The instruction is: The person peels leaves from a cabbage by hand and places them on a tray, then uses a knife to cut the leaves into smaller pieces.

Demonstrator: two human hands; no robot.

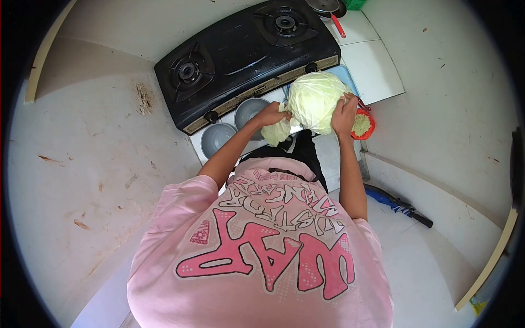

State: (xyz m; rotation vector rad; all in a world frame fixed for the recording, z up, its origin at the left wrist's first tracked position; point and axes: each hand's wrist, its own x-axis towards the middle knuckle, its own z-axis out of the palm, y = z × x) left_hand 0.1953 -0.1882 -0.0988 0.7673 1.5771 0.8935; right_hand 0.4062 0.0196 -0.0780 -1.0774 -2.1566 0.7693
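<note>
Peeling outer leaves from the cabbage (316, 101), by the look of it: left hand (272, 115) with fingers (284, 116) closed on a loose pale leaf (276, 132) hanging from the lower left side of the head, right hand (344, 113) with fingers clasped on the right side, holding the head up above the front edge of the worktop (377, 71), just right of the black stove (246, 54) and the two grey bowls (235, 123). Probably next a firm pull down and away on the leaf, with steady hold on the head, then dropping it perhaps toward the red bowl (365, 124) of shreds at the right.
</note>
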